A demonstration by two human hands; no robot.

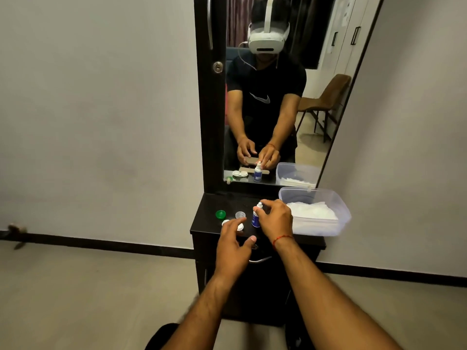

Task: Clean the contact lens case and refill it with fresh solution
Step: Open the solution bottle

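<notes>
On the black dresser top, farthest toward 9 o'clock, lies a green cap, round, glossy and dome-shaped, apart from everything else. Just at its 3 o'clock sits a clear cap, pale and see-through, mouth upward. At 6 o'clock of these two caps lies the contact lens case, white, low and flat, with round wells; only its two ends show, one rounded edge at the 9 o'clock side and one at the 3 o'clock side, because the left hand covers the middle. That hand hovers palm down over the case with its fingers spread and loosely curved, the fingertips at or just above the white plastic; whether they touch it cannot be told. At 3 o'clock of the case stands the solution bottle, small and upright, white with a blue label and a white nozzle at the top. The right hand grips this bottle from its 3 o'clock side, thumb and fingers curled round its neck and body, a red thread around the wrist. Farthest toward 3 o'clock stands a clear plastic tub, lidless, holding white tissues. Behind, at 12 o'clock, the mirror repeats the scene.
</notes>
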